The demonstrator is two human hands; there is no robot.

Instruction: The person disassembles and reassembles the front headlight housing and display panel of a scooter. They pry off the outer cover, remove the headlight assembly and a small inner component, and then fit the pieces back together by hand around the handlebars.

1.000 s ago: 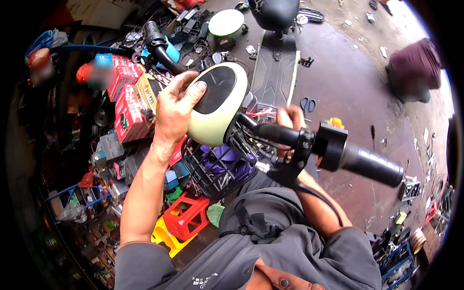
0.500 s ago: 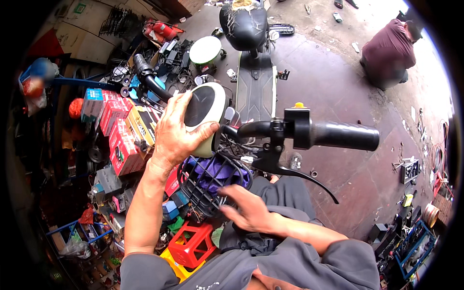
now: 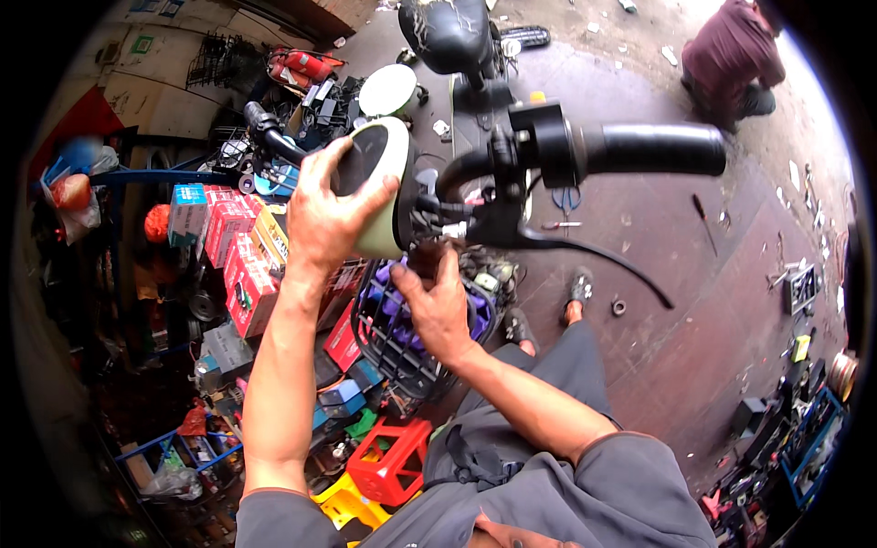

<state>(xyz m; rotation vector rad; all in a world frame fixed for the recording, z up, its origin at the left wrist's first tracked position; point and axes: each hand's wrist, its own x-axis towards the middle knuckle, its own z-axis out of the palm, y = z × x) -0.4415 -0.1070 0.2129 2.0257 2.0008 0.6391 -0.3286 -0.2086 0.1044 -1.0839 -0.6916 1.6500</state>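
Note:
My left hand (image 3: 320,215) grips the rounded display housing (image 3: 364,157) of an electric scooter, pale green-white with a black face, its thumb along the near side. The housing sits tilted and apart from the bare handlebar. Just below it, my right hand (image 3: 440,310) reaches up among the dark wires (image 3: 437,219), fingers curled and partly lost in shadow; what they hold is not clear. The right handlebar grip (image 3: 653,149) and its black brake lever (image 3: 603,251) extend to the right. Under my right hand hangs a black wire basket (image 3: 384,342) with purple cloth inside.
Red cartons (image 3: 247,283) and assorted parts crowd the left side. A red plastic stool (image 3: 391,461) stands close by my body. The scooter's black seat (image 3: 446,36) is ahead. A screwdriver (image 3: 703,224) lies on the floor; a person (image 3: 731,59) crouches far right.
My right hand has moved up from beside the basket to the wires under the housing. My left hand keeps its hold on the housing. The view has shifted, showing more floor near my feet.

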